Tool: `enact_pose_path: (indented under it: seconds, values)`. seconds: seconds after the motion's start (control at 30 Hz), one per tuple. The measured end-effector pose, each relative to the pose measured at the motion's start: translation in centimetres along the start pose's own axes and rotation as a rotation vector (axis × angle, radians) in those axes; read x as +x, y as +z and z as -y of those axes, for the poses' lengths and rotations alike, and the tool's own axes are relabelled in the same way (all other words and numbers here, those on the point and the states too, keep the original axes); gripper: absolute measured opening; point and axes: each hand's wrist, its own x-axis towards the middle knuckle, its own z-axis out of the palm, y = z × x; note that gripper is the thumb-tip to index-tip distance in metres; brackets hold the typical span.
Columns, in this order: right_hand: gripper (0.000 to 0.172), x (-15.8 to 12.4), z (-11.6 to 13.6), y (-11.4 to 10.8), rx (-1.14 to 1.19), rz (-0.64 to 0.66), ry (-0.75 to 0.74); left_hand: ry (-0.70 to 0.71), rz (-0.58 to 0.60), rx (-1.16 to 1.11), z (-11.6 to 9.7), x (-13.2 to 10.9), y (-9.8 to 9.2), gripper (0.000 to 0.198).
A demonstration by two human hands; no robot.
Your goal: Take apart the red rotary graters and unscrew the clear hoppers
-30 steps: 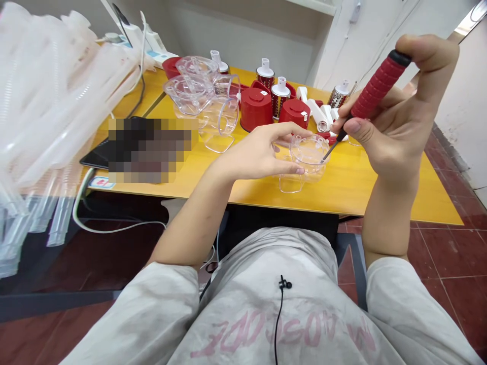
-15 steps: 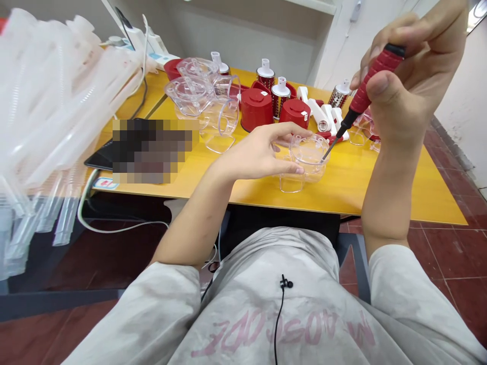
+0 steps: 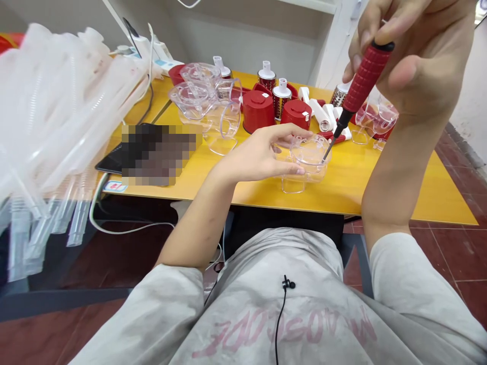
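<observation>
My left hand (image 3: 262,154) is wrapped around a clear plastic housing (image 3: 309,161) that stands on the yellow table (image 3: 380,187) near its front edge. My right hand (image 3: 414,56) is raised high and grips a screwdriver with a red ribbed handle (image 3: 363,81). The screwdriver slants down to the left, and its thin tip sits inside the round opening at the top of the housing.
Red caps (image 3: 257,109), metal drums with white knobs (image 3: 281,94), white rollers (image 3: 323,116) and more clear housings (image 3: 207,99) crowd the back of the table. A stack of translucent tubes (image 3: 53,126) fills the left. A dark flat device (image 3: 114,159) and cables lie at the table's left.
My right hand has risen and turned around the screwdriver handle, which now stands steeper. The tip stays in the housing. My left hand has not moved.
</observation>
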Motion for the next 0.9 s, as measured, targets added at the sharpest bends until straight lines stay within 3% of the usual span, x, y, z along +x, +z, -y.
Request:
enact_pose_path:
  seconds: [0.13,0.23,0.3,0.4,0.47,0.6,0.67,0.8,0.9]
  values:
    - [0.095,-2.0,1.7,2.5,-0.124,-0.233,0.139,0.016,0.005,0.015,-0.2,-0.1,0.0,0.074]
    - [0.087,-3.8,3.7,4.4,-0.126,-0.285,0.160,0.013,0.007,0.030,-0.4,-0.2,0.0,0.074]
    - [0.084,-4.3,4.4,4.5,-0.130,-0.300,0.165,0.007,0.005,0.021,-0.4,-0.2,0.0,0.075]
    - [0.081,-3.8,4.0,2.6,-0.178,-0.317,0.166,-0.001,-0.002,-0.008,-0.2,-0.2,0.1,0.077]
    - [0.077,-3.1,3.5,0.6,-0.237,-0.211,0.096,-0.002,-0.009,-0.031,-0.1,-0.2,0.2,0.078]
    - [0.048,-2.7,3.5,-1.6,-0.215,0.084,-0.041,-0.005,-0.010,-0.068,-0.1,-0.3,0.2,0.082]
    - [0.047,-2.8,4.1,-1.2,-0.133,0.089,-0.026,-0.006,-0.016,-0.057,0.0,-0.3,0.2,0.081]
    - [0.027,-2.8,5.0,0.3,0.005,0.148,-0.065,-0.008,-0.025,-0.038,0.1,-0.3,0.2,0.081]
    - [0.031,-2.3,4.7,0.3,0.016,0.198,-0.116,-0.009,-0.024,-0.053,0.1,-0.3,0.2,0.082]
